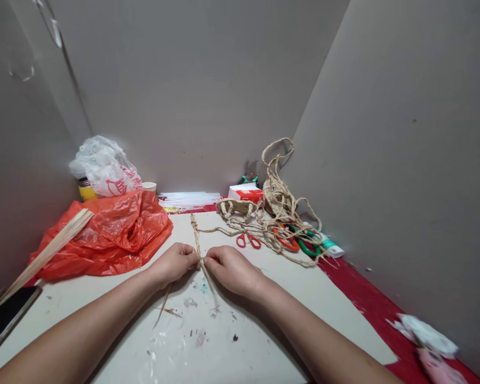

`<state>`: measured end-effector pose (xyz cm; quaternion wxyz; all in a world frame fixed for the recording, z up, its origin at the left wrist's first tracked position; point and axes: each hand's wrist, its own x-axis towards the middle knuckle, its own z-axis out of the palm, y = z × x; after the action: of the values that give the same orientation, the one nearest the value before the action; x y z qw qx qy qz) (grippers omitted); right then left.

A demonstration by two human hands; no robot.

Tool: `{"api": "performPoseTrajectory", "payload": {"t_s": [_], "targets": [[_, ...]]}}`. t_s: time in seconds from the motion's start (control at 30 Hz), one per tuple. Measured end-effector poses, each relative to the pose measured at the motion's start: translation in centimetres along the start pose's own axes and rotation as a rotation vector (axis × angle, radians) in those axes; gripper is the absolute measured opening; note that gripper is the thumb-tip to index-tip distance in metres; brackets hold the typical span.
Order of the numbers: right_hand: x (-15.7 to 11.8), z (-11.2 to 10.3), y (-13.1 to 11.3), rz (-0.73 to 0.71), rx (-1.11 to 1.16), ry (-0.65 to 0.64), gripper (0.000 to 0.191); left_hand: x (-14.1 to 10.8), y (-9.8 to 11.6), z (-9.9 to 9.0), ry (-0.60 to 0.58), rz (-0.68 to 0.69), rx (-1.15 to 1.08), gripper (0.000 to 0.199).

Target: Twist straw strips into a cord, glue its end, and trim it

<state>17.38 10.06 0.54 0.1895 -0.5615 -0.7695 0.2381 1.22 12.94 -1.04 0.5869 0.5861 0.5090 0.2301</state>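
Near the middle of the white board, my left hand [178,262] and my right hand [232,268] meet at a thin braid of straw [196,233]. Both hands are closed, pinching the braid's lower end with thumb and fingers. Its upper part runs away from me across the board. Loose straw strands [162,306] hang out below my left hand, and a pale strand trails beneath my right. The fingertips partly hide the spot where the strands cross. Just beyond my right hand lie red-handled scissors [248,241].
Tangled straw cord [282,205] is heaped at the back right, over orange and green handles. A red plastic bag [116,240] lies left, with a straw bundle [44,256] across it. White sticks [190,199] and a red-and-white box [246,193] sit by the back wall.
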Motion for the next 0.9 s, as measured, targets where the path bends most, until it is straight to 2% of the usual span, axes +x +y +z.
{"api": "performPoseTrajectory", "payload": {"t_s": [0.17, 0.33, 0.43, 0.5, 0.57, 0.7, 0.73, 0.8, 0.9], "targets": [[-0.3, 1.0, -0.5, -0.036, 0.048, 0.017, 0.026, -0.1, -0.3, 0.1, 0.018, 0.028, -0.026, 0.020], [-1.0, 2.0, -1.6, -0.030, -0.061, -0.016, 0.027, -0.2, -0.1, 0.2, -0.002, 0.007, -0.065, 0.023], [-1.5, 1.8, -1.9, -0.050, -0.178, -0.035, 0.027, -0.3, 0.2, 0.2, -0.025, 0.004, -0.109, 0.021], [-1.7, 1.1, -1.8, -0.096, -0.175, -0.101, 0.025, -0.4, 0.3, 0.1, -0.052, 0.005, -0.147, 0.017], [-1.4, 0.0, -1.4, -0.083, -0.063, -0.138, 0.026, -0.4, 0.4, 0.0, -0.093, 0.006, -0.199, 0.016], [-0.3, -1.5, -0.1, 0.140, 0.350, 0.029, 0.021, -0.6, 0.5, -0.2, -0.178, 0.019, -0.296, 0.023], [0.0, -1.4, 0.2, 0.192, 0.459, 0.011, 0.021, -0.6, 0.6, -0.3, -0.194, 0.023, -0.309, 0.024], [0.4, -1.0, 0.6, 0.254, 0.648, -0.127, 0.024, -0.7, 0.6, -0.3, -0.215, 0.031, -0.319, 0.025], [0.7, 0.1, 1.1, 0.263, 0.763, -0.258, 0.031, -0.7, 0.5, -0.3, -0.220, 0.040, -0.301, 0.025]]}}
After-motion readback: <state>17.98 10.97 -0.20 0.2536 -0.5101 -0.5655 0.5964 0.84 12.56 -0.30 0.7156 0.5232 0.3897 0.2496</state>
